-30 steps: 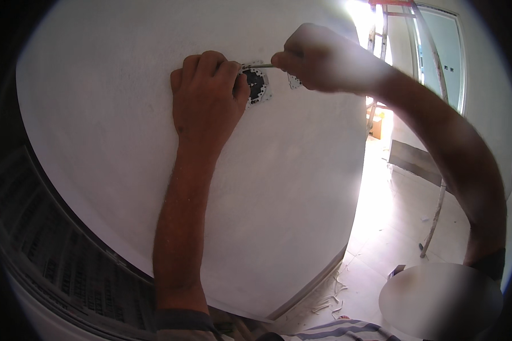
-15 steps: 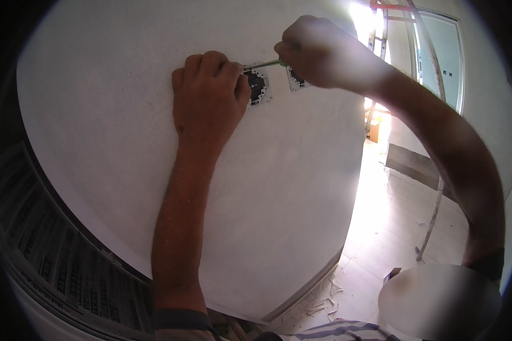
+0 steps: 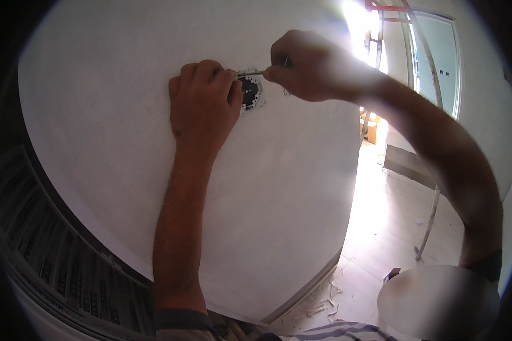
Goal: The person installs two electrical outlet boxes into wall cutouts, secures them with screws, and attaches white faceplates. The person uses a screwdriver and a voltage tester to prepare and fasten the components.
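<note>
A square electrical wall plate [image 3: 250,94], with a dark middle and a pale frame, sits on the white wall. My left hand [image 3: 202,105] covers its left side, fingers bent, with thumb and forefinger at its edge; the fingertips are partly hidden. From the right, my right hand [image 3: 316,68] is closed around a screwdriver whose thin shaft [image 3: 251,73] points left. Its tip meets the plate's upper left corner beside my left forefinger. Just a sliver of a second wall plate [image 3: 286,91] shows below my right hand.
The white wall [image 3: 273,187] ends at the right by a bright opening. Beyond are a ladder [image 3: 375,45], a cardboard box [image 3: 372,132] and a pale tiled floor [image 3: 392,221] with scraps. A dark printed sheet [image 3: 68,261] lies lower left. A blurred pale round shape [image 3: 438,301] is lower right.
My right hand has shifted left and slightly down with the screwdriver, covering more of the second plate. My left hand remains at the first plate.
</note>
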Demonstrator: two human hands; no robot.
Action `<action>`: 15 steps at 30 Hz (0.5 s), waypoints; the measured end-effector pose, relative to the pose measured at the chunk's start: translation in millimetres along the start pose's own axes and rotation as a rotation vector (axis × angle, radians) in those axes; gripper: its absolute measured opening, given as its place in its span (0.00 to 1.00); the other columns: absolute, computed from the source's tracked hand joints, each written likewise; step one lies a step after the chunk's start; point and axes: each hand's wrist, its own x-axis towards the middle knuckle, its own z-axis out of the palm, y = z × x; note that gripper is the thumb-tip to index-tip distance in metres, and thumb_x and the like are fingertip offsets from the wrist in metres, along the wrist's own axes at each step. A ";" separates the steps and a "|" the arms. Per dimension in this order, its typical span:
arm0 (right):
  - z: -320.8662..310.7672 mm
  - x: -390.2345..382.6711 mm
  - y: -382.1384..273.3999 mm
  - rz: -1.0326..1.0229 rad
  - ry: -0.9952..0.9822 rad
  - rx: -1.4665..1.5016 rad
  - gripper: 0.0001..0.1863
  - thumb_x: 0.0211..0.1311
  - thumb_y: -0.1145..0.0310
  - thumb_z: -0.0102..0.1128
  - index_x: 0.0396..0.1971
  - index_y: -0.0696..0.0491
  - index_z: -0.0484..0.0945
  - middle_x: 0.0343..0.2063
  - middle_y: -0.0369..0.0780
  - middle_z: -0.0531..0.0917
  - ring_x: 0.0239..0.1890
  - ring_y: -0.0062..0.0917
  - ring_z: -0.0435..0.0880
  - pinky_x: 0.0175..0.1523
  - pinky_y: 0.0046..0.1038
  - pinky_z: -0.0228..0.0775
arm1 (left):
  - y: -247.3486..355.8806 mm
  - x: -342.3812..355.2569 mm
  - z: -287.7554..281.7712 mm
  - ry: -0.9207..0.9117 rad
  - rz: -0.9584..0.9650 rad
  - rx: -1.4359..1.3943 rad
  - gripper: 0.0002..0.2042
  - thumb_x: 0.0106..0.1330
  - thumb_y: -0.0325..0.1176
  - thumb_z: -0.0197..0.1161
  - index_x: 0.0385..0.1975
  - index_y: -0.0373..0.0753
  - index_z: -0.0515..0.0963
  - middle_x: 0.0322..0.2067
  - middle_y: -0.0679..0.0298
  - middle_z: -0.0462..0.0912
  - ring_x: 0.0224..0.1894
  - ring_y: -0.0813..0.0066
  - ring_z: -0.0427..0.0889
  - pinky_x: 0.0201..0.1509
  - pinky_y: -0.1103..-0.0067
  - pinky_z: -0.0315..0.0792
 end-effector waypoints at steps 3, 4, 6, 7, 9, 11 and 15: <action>-6.7 -2.4 -8.8 -0.060 0.024 0.016 0.12 0.65 0.67 0.65 0.45 0.53 0.78 0.38 0.41 0.84 0.42 0.37 0.84 0.46 0.34 0.77 | -9.5 -3.2 -5.8 0.102 0.033 -0.159 0.10 0.61 0.34 0.76 0.41 0.44 0.88 0.41 0.68 0.85 0.49 0.69 0.81 0.53 0.67 0.75; -9.0 -2.7 -11.7 -0.101 0.031 -0.004 0.12 0.65 0.66 0.65 0.46 0.53 0.77 0.38 0.41 0.84 0.43 0.37 0.84 0.46 0.34 0.77 | -14.2 -5.7 -10.1 0.151 0.051 -0.234 0.10 0.61 0.33 0.76 0.41 0.43 0.88 0.41 0.66 0.85 0.48 0.68 0.82 0.53 0.67 0.76; 11.0 1.5 2.5 -0.451 0.271 -0.332 0.12 0.65 0.67 0.64 0.46 0.52 0.77 0.36 0.42 0.85 0.41 0.36 0.85 0.44 0.35 0.77 | -18.2 -28.0 -38.9 0.185 -0.021 -0.320 0.09 0.64 0.33 0.75 0.42 0.40 0.88 0.40 0.62 0.85 0.47 0.66 0.82 0.50 0.69 0.78; 18.4 1.0 16.6 -0.604 0.370 -0.527 0.12 0.65 0.67 0.64 0.47 0.52 0.77 0.35 0.42 0.86 0.40 0.36 0.86 0.43 0.36 0.77 | -12.3 -44.1 -48.7 0.182 -0.053 -0.351 0.09 0.65 0.31 0.74 0.42 0.39 0.87 0.39 0.61 0.85 0.46 0.65 0.82 0.49 0.69 0.78; 12.5 -7.2 16.5 -0.570 0.179 -0.674 0.11 0.67 0.66 0.63 0.45 0.52 0.78 0.36 0.42 0.86 0.40 0.35 0.87 0.43 0.37 0.77 | -17.7 -93.9 -80.6 0.179 -0.067 -0.356 0.08 0.64 0.27 0.73 0.42 0.39 0.86 0.38 0.61 0.82 0.44 0.66 0.79 0.44 0.71 0.76; 2.6 -4.6 3.6 -0.357 0.109 -0.518 0.09 0.68 0.65 0.62 0.44 0.52 0.79 0.37 0.43 0.87 0.39 0.34 0.87 0.43 0.37 0.77 | -14.0 -142.9 -128.3 0.141 -0.135 -0.370 0.07 0.63 0.25 0.71 0.39 0.40 0.85 0.37 0.62 0.81 0.41 0.65 0.80 0.42 0.70 0.76; -6.7 2.4 -6.7 0.139 -0.027 0.260 0.08 0.67 0.67 0.61 0.39 0.56 0.80 0.37 0.46 0.87 0.39 0.34 0.88 0.44 0.39 0.82 | 48.0 -182.0 -168.3 -0.061 -0.211 -0.594 0.06 0.59 0.26 0.70 0.35 0.40 0.81 0.35 0.60 0.82 0.36 0.62 0.81 0.40 0.66 0.76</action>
